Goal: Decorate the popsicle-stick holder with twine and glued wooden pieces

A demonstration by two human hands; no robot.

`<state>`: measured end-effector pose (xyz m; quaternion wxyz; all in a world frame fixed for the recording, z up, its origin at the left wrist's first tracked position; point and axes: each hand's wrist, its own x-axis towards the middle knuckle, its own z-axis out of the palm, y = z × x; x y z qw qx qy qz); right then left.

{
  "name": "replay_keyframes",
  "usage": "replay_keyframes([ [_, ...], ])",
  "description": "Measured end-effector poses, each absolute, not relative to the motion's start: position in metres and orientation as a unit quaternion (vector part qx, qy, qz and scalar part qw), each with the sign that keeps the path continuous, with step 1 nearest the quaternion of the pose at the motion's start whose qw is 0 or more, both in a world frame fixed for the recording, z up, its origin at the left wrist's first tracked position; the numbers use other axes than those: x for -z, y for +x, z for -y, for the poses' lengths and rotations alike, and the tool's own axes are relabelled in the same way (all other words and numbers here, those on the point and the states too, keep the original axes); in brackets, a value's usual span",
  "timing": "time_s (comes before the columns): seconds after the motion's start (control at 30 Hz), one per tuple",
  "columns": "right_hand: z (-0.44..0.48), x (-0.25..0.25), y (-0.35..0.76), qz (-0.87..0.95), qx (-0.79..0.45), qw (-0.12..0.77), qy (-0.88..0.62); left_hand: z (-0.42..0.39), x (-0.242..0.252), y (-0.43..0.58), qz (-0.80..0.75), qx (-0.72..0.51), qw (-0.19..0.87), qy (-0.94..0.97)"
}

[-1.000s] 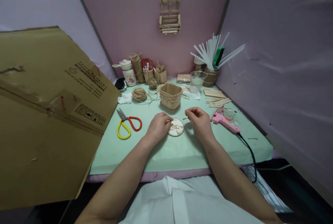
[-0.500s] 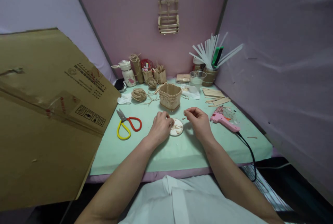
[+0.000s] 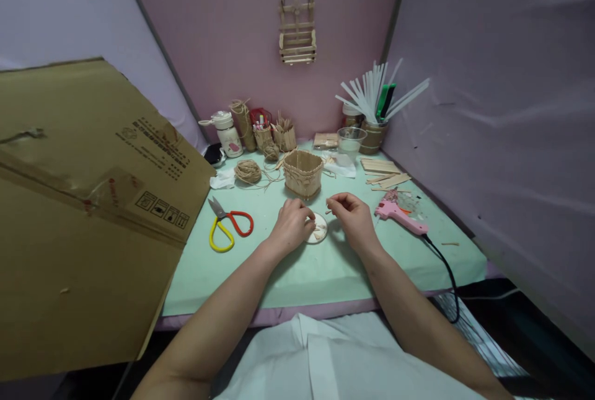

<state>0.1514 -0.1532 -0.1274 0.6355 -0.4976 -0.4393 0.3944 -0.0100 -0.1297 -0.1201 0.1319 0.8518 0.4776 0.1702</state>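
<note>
Mid-frame, the left hand (image 3: pixel 292 224) has slid further over the round disc (image 3: pixel 320 231), fingers curled, grip unclear; the right hand (image 3: pixel 354 217) still pinches a sliver (image 3: pixel 328 211).

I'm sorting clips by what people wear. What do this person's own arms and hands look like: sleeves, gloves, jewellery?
The left hand and right hand are bare: no gloves, rings, watch or bracelets show. Both arms are uncovered down to the picture's lower edge, with no sleeve in view. Between them shows a white garment with a folded front seam.
</note>
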Motion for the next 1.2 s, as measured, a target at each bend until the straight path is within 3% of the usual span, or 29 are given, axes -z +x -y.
replay_keyframes([
  [0.2,0.154,0.127,0.151,0.433,-0.391,0.644,-0.494,0.124,0.115,-0.003,-0.478,-0.128,0.139,0.858],
  [0.4,0.156,0.124,0.154,0.413,-0.385,0.666,-0.487,0.124,0.114,-0.012,-0.494,-0.166,0.141,0.842],
  [0.63,0.157,0.125,0.154,0.418,-0.383,0.665,-0.486,0.127,0.119,-0.016,-0.422,-0.169,0.205,0.867],
  [0.87,0.157,0.126,0.154,0.419,-0.381,0.661,-0.493,0.122,0.117,-0.017,-0.478,-0.238,0.16,0.83],
  [1.03,0.157,0.127,0.154,0.428,-0.376,0.659,-0.491,0.128,0.113,-0.018,-0.39,-0.153,0.234,0.877],
  [1.2,0.157,0.128,0.154,0.424,-0.383,0.663,-0.484,0.127,0.114,-0.016,-0.45,-0.18,0.187,0.854],
])
